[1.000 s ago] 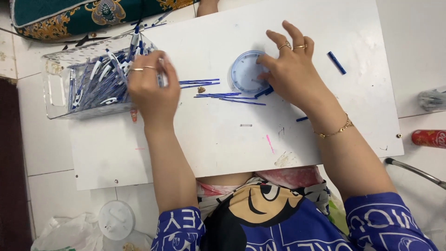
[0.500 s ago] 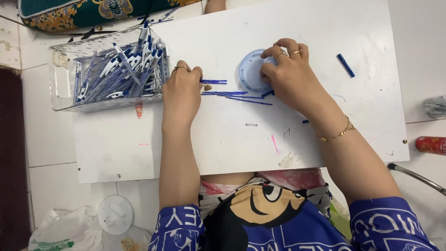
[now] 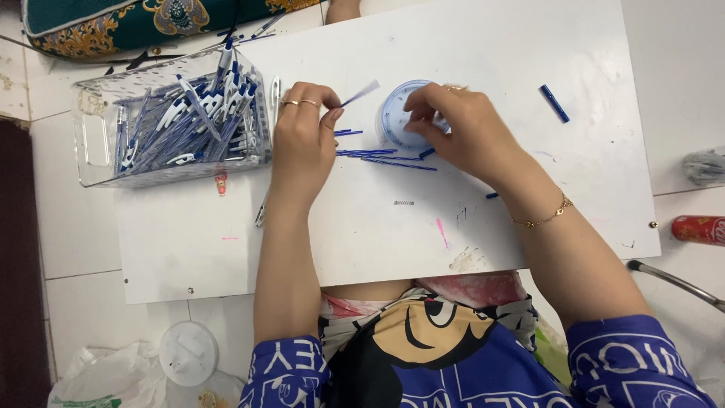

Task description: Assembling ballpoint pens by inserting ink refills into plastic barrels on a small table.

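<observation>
Head view: our left hand (image 3: 303,136) pinches a blue refill (image 3: 359,94); our right hand (image 3: 461,125) covers the round container (image 3: 396,121), which a nudge could tip.

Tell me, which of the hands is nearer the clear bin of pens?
Left. The left hand is just right of the clear bin of pens; the right hand is further right, at the round lid.

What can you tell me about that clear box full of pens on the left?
The box is a rectangular bin of clear plastic, open at the top, with a cut-out grip in its left end wall. It sits flat at the left edge of the white board, partly over the tiled floor. Inside lies a loose heap of blue and white pens, mostly slanted, a few poking above the rim at the far right corner. The left hand is just right of it, apparently not touching.
</observation>
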